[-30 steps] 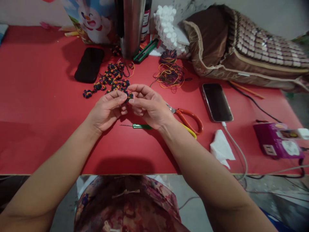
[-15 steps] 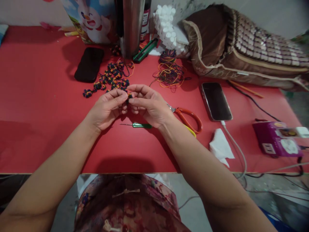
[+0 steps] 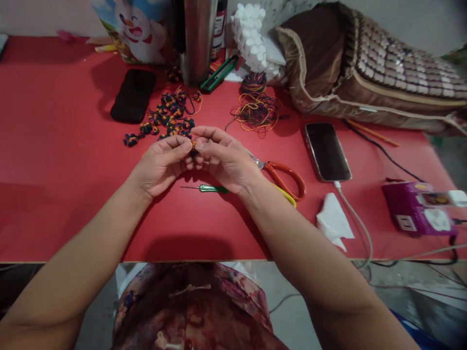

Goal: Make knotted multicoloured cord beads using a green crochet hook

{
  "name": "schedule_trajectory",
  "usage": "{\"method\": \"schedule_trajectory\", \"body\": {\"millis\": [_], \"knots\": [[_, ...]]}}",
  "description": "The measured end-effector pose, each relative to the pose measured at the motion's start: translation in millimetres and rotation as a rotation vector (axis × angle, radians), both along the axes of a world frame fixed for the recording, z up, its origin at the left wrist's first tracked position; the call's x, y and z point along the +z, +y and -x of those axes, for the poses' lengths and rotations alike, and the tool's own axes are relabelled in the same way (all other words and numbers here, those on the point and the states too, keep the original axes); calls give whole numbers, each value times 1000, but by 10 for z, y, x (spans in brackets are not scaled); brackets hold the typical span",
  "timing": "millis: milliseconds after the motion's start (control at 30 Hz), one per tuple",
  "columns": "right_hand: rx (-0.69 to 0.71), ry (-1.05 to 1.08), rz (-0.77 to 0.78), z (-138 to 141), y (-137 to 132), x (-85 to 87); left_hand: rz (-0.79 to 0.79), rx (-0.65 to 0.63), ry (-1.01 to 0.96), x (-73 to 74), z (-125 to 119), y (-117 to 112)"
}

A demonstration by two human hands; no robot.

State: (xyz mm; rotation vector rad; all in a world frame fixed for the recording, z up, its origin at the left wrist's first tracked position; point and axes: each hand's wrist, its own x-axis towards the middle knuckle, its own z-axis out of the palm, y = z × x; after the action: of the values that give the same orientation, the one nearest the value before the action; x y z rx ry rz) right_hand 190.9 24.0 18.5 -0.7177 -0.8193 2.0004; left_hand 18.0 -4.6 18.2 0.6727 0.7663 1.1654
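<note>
My left hand (image 3: 162, 163) and my right hand (image 3: 222, 158) meet above the red table (image 3: 65, 160), fingers pinched together on a small dark multicoloured crocheted piece (image 3: 193, 145) between the fingertips. Most of that piece is hidden by the fingers. Just behind the hands lies a pile of similar crocheted pieces (image 3: 164, 119). A green-handled crochet hook (image 3: 207, 188) rests on the table under my right hand. Red-handled scissors (image 3: 282, 177) lie just right of my right wrist.
A black phone (image 3: 133, 95) lies at the back left, a steel tumbler (image 3: 197, 39) behind the pile, loose coloured yarn (image 3: 255, 107) to its right. A charging phone (image 3: 326, 151), white tissue (image 3: 333, 223), purple power strip (image 3: 419, 209) and brown cushion (image 3: 365, 68) fill the right side.
The fingertips of both hands have closed a little tighter on the small crocheted piece, hiding more of it. The view has shifted slightly; the hands stay in the same place.
</note>
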Motion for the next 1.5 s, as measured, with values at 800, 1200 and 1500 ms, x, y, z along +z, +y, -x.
{"method": "schedule_trajectory", "body": {"millis": [800, 1200, 1500], "knots": [[79, 13, 103, -42, 31, 37, 111, -11, 54, 112, 94, -6], [11, 82, 247, 9, 36, 98, 180, 47, 62, 110, 44, -2], [56, 34, 113, -37, 26, 17, 121, 17, 63, 136, 88, -3]]}}
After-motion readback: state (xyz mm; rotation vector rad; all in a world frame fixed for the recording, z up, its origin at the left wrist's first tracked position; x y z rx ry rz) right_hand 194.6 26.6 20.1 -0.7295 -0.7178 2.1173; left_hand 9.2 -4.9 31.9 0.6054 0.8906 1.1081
